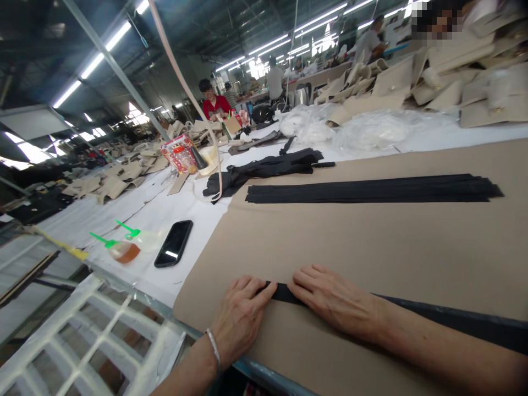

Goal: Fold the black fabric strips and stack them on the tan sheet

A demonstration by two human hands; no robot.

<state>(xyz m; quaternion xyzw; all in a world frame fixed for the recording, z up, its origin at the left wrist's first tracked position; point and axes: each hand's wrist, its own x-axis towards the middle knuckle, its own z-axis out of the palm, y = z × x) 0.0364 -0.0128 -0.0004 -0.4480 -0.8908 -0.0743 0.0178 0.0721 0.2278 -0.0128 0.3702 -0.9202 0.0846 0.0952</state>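
A long black fabric strip (285, 293) lies on the brown sheet near the table's front edge, and its length passes under my right forearm to the right. At the strip's left end, my left hand (243, 309) has its fingers closed, with the index fingertip touching the strip. My right hand (330, 294) presses its bunched fingers down on the same strip, a short gap away. Both thumbs are mostly hidden. Farther back, a flat stack of black strips (371, 190) rests on the sheet.
A loose bundle of black strips (268, 168) lies behind the stack. To the left are a phone (174, 243) and two green-tipped bottles (124, 251) (144, 237). A hose (185, 82) hangs over the table. Beige pieces (391, 82) pile up at the back right; people work beyond.
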